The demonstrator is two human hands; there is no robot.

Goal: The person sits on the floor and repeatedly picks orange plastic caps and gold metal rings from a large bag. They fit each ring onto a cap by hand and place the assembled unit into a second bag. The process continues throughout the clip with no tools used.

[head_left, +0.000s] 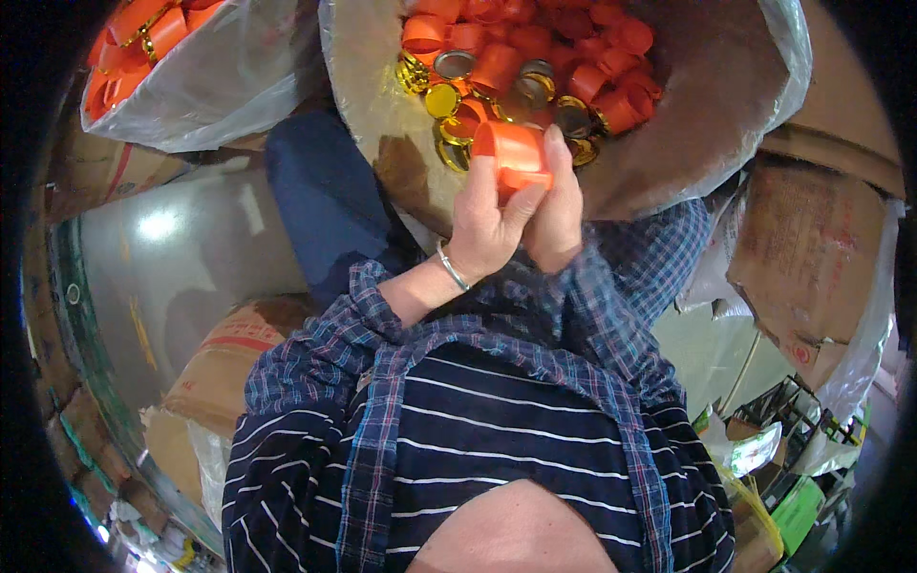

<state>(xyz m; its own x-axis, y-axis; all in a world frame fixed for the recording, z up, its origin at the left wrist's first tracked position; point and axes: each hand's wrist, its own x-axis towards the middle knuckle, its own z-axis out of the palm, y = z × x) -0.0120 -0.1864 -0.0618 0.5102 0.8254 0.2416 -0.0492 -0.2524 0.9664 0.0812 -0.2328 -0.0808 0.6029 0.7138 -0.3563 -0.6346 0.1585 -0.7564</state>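
Above the near side of a large lined container, I hold an orange plastic cap (516, 146), a short shiny cylinder. My left hand (487, 220) grips it from the left, the thumb pressed at its lower edge. From the right, my right hand (562, 218) closes round it with fingers pointing up. A second orange rim shows at the thumb; whether it is a separate piece I cannot tell. Behind the hands lie several orange caps (497, 69), gold lids (442, 100) and silver-grey ringed lids (454, 64), heaped in the lined container (716, 115).
Another plastic-lined container (205, 105) with orange pieces stands at the upper left. Cardboard boxes lie at the left (229, 353) and right (812, 267). A dark rack with a green item (800, 511) is at the lower right. My knees flank the large container.
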